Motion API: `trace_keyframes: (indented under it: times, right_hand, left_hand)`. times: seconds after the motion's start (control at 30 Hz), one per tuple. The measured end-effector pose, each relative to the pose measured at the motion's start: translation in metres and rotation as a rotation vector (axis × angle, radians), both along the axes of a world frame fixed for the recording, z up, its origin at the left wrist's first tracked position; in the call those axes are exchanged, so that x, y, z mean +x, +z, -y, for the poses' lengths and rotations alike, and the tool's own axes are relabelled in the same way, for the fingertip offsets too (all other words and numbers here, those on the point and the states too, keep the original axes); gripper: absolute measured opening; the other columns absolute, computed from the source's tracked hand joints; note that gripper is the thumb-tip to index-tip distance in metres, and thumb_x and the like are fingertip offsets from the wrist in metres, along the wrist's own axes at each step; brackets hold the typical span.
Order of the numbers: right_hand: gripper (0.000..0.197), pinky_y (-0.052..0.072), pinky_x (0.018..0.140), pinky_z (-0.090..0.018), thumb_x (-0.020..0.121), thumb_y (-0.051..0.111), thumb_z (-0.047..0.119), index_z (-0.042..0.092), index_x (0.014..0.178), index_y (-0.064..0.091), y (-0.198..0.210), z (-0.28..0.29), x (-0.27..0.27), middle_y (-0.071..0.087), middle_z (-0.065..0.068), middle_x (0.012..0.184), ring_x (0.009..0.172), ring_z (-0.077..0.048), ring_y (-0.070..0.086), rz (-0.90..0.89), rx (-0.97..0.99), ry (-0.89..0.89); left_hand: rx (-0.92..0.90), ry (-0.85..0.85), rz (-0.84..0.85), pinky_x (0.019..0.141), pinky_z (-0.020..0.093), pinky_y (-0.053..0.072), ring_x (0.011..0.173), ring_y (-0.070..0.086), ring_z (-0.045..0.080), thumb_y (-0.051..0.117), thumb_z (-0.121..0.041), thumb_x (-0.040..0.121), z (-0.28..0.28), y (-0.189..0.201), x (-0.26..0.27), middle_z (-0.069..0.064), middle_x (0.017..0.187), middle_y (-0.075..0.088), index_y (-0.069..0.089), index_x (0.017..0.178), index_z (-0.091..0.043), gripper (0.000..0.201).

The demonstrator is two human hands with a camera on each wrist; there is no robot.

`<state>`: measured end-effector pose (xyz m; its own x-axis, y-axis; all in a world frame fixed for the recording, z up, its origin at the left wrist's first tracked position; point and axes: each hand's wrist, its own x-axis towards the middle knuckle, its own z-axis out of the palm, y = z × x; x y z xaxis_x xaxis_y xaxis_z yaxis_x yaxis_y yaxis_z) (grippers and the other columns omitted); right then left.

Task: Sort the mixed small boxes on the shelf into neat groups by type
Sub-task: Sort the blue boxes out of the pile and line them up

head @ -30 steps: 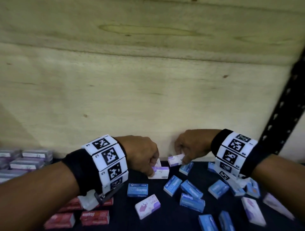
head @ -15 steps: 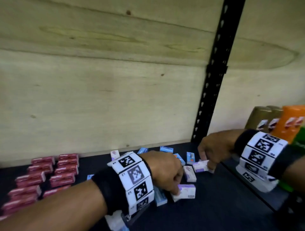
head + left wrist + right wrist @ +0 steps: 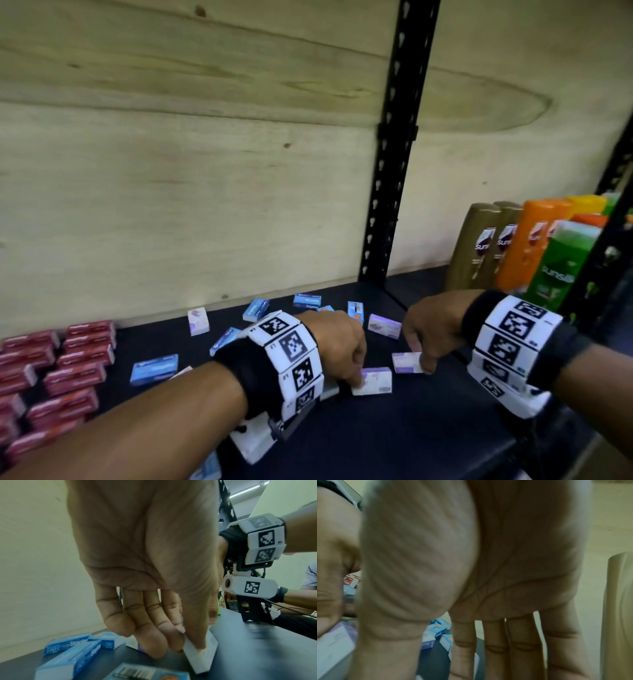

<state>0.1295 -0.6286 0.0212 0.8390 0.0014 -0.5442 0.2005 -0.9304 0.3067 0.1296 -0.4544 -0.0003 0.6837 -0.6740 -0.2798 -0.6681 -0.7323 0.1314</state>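
Now, change: both purple-white boxes had travelled to a bare patch at 3 o'clock, starting their group.
Left hand [image 3: 337,346]: pinched one box [image 3: 373,381].
Right hand [image 3: 432,327]: pinched another box [image 3: 406,362].

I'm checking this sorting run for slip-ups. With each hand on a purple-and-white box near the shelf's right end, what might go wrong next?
1. The left hand pinches its purple-and-white box only by fingertips at one end, so the box may slip or twist.
2. The right hand holds its box near the shelf's front edge; a slip might send it off.
3. Loose blue boxes lie beside the left forearm and may get swept aside.
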Motion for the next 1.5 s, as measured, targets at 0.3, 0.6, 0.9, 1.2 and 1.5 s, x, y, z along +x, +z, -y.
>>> trace_keyframes:
  times: [0.3,0.6,0.9,1.2,1.5]
  right_hand:
    - [0.046,0.044,0.069,-0.026,0.085,0.074,0.037,0.011,0.122,0.067,-0.006,-0.005,0.003,0.065,-0.001,0.107,0.091,-0.018,0.056,-0.026,-0.088,0.015]
    - [0.034,0.05,0.084,-0.032,0.085,0.071,0.042,0.022,0.111,0.066,0.021,-0.044,0.045,0.068,0.003,0.108,0.098,-0.021,0.062,0.198,0.085,0.215]
    - [0.04,0.043,0.076,-0.03,0.085,0.072,0.045,0.023,0.117,0.062,0.008,-0.146,0.095,0.056,0.007,0.093,0.085,-0.018,0.056,0.137,0.245,0.375]
    - [0.035,0.043,0.069,-0.025,0.086,0.075,0.036,0.024,0.117,0.065,-0.01,-0.199,0.105,0.056,0.018,0.078,0.079,-0.009,0.057,-0.03,0.411,0.544]
    - [0.043,0.037,0.058,-0.019,0.083,0.076,0.046,0.029,0.12,0.064,-0.014,-0.222,0.091,0.06,0.015,0.081,0.065,0.002,0.052,-0.115,0.462,0.658]
  left_hand:
    - [0.009,0.022,0.037,0.069,0.027,0.047,0.08,0.058,0.013,0.065,-0.042,0.088,0.002,-0.006,0.01,-0.012,0.081,0.06,0.074,0.101,-0.022,0.025]
    - [0.042,0.164,0.126,0.07,0.025,0.044,0.083,0.058,0.014,0.064,-0.053,0.085,-0.074,0.023,0.04,-0.007,0.098,0.069,0.072,0.102,-0.025,0.033]
    - [0.247,0.43,0.138,0.081,0.026,0.042,0.102,0.058,0.019,0.064,-0.048,0.088,-0.19,0.028,0.079,-0.004,0.114,0.062,0.062,0.122,-0.029,0.039]
    - [0.195,0.312,0.06,0.077,0.02,0.036,0.106,0.059,0.017,0.07,-0.041,0.085,-0.204,0.008,0.104,-0.004,0.122,0.065,0.054,0.136,-0.027,0.055]
    - [0.248,0.209,0.096,0.073,0.022,0.036,0.1,0.061,0.018,0.069,-0.045,0.085,-0.207,0.003,0.107,-0.003,0.117,0.067,0.06,0.129,-0.024,0.05]
